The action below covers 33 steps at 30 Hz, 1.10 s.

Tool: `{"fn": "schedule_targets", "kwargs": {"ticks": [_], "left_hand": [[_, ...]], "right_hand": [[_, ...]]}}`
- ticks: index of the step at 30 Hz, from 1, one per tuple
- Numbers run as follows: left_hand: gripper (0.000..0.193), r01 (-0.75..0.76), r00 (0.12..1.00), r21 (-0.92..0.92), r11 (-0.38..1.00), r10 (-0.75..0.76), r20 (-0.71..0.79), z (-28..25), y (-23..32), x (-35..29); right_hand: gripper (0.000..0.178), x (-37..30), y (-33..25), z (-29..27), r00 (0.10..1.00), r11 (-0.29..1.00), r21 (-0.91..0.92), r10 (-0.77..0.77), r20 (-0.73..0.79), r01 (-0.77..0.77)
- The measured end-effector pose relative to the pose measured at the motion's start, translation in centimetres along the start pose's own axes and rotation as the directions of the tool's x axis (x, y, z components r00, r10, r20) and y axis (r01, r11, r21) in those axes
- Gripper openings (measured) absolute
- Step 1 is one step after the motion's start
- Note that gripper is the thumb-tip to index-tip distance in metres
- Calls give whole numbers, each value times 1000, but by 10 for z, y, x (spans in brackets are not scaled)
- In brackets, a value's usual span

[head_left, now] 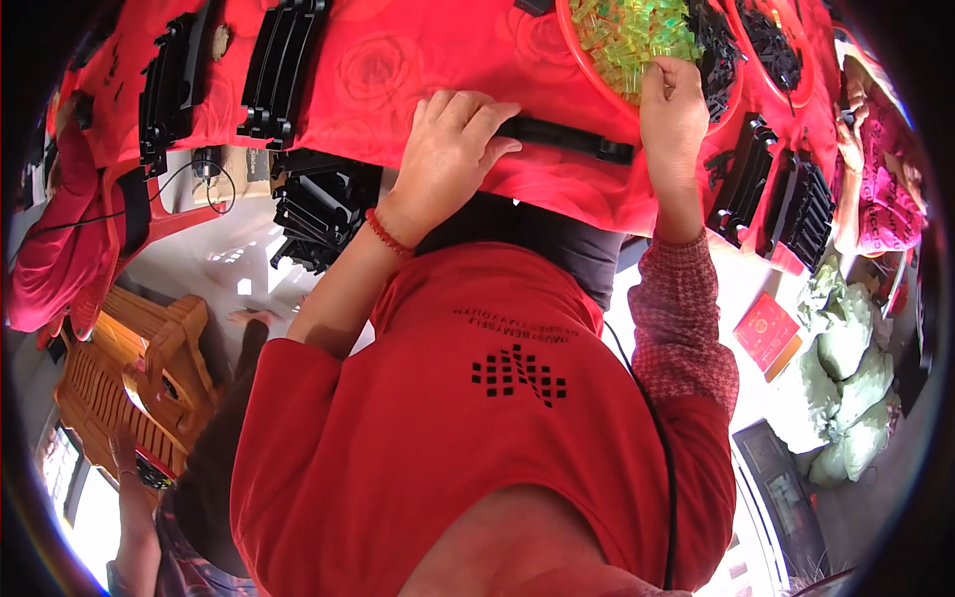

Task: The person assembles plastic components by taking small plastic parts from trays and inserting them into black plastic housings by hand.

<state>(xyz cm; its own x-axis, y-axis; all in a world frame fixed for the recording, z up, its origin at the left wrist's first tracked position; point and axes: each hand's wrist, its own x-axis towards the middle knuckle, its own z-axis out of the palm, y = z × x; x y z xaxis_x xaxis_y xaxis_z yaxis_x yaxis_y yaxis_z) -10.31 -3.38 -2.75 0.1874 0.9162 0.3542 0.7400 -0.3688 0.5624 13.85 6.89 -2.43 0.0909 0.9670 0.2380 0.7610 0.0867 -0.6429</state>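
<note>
My left hand, with a red bead bracelet at the wrist, has its thumb and fingers closed on the left end of a long black plastic strip. The strip lies along the near edge of the red-covered table, its far end pointing to the right. My right hand is at a red round basket, over its near rim. Small translucent yellow-green plastic pieces and small black pieces fill this basket. The fingertips of the right hand are pinched together; what is between them is too small to make out.
Stacked black plastic strips lie on the table at left and right. A second red basket holds black pieces. More black parts are piled below the table. People sit at both sides; white bags are at right.
</note>
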Motion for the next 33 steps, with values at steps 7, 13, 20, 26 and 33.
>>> {"fn": "schedule_targets", "kwargs": {"ticks": [7, 13, 20, 26, 33], "left_hand": [[39, 15, 1000, -46, 999, -15, -6, 0, 1, -6], [39, 2, 1000, -55, 999, -3, -24, -1, -2, -5], [38, 26, 999, -111, 994, -30, -36, -1, -1, -2], [37, -36, 998, -189, 981, 27, -51, -2, -11, -7], [32, -16, 998, -77, 997, 21, 64, 0, -8, -7]], "right_hand": [[36, 11, -11, 8, 993, 962, -251, -115, -3, 111], [51, 25, -19, 8, 990, 918, -392, -12, 140, 66], [41, 14, -10, 10, 996, 991, -91, -93, 17, 94], [20, -30, -39, -27, 929, 856, 476, 11, 369, -199], [17, -78, -26, -13, 925, 940, 199, -317, 210, 277]]}}
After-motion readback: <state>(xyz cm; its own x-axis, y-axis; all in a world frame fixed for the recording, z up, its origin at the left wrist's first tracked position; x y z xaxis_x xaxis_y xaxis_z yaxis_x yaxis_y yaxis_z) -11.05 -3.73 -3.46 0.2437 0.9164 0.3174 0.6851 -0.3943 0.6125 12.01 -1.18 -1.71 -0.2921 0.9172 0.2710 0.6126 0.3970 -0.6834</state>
